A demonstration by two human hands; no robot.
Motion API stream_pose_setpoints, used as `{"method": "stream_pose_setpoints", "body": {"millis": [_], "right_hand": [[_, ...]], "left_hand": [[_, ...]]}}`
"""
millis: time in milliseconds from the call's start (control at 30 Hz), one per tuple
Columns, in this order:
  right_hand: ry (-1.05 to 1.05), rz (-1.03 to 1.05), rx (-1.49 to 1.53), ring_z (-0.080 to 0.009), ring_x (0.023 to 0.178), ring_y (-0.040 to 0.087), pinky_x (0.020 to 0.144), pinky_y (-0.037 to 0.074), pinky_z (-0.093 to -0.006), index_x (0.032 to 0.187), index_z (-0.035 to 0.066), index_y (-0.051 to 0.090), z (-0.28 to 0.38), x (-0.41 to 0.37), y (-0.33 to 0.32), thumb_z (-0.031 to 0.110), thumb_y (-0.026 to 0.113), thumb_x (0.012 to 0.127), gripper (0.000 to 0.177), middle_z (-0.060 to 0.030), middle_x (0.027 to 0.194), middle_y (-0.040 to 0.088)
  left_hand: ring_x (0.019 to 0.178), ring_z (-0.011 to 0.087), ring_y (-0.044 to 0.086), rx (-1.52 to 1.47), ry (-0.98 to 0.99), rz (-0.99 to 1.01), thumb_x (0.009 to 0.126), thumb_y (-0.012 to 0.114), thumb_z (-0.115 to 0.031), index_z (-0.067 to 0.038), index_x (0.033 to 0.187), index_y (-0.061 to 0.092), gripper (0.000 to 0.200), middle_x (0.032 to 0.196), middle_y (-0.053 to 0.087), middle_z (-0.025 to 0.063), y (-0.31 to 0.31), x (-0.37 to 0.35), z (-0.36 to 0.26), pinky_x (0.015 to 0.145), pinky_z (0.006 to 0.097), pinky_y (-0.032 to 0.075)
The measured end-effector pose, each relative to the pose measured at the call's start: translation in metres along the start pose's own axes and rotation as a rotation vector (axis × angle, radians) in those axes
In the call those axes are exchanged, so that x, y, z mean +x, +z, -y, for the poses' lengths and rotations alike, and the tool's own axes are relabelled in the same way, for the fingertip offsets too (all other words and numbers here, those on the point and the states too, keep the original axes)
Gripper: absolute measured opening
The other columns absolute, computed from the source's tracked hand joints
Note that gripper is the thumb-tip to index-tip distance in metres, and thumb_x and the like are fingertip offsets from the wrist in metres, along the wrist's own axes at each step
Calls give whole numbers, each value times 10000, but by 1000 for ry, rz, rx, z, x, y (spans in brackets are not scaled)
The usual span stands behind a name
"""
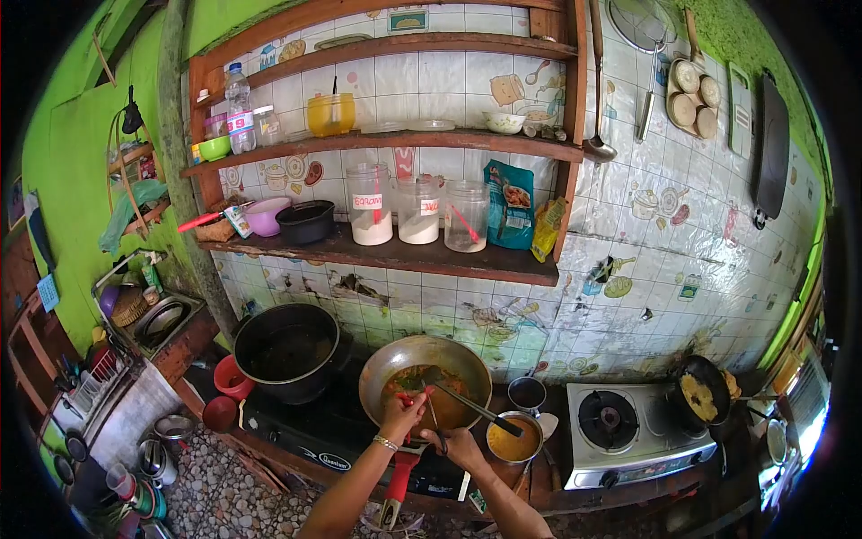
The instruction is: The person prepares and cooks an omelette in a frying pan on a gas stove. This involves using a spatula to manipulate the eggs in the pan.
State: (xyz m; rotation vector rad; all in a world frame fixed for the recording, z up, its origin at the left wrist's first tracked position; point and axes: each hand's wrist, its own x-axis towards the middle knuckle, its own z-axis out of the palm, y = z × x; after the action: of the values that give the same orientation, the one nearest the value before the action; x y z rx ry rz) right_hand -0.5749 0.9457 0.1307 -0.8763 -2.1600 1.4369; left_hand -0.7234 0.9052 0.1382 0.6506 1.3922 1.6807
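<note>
A metal wok with orange-brown food stands on a black stove. My left hand, with a bracelet on the wrist, pinches a small red item over the wok's near rim. Just to its right, my right hand grips what look like scissors, with the thin blades pointing up at the red item. A dark spatula lies in the wok, its handle reaching right. The wok's red handle sticks out towards me.
A big black pot sits left of the wok. A small pot of yellow sauce and a metal cup stand to the right. Further right are a white stove and a black pan. Jars line the shelf; a sink is far left.
</note>
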Motion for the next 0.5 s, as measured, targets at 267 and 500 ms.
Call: {"method": "stream_pose_setpoints", "body": {"millis": [267,500], "right_hand": [[218,144,230,-92,454,402,415,326,-243,597,24,530,18,-7,0,610,521,750,605,-1,512,454],[-45,23,98,-110,460,440,434,353,-279,634,11,561,7,-6,8,579,533,762,583,-26,502,474]], "left_hand": [[418,46,382,-111,-44,-27,817,610,-210,-72,725,530,184,570,480,-13,7,0,-2,368,187,266],[398,51,364,-100,-18,-39,803,628,-221,-79,702,519,206,563,479,-11,5,2,3,359,191,260]]}}
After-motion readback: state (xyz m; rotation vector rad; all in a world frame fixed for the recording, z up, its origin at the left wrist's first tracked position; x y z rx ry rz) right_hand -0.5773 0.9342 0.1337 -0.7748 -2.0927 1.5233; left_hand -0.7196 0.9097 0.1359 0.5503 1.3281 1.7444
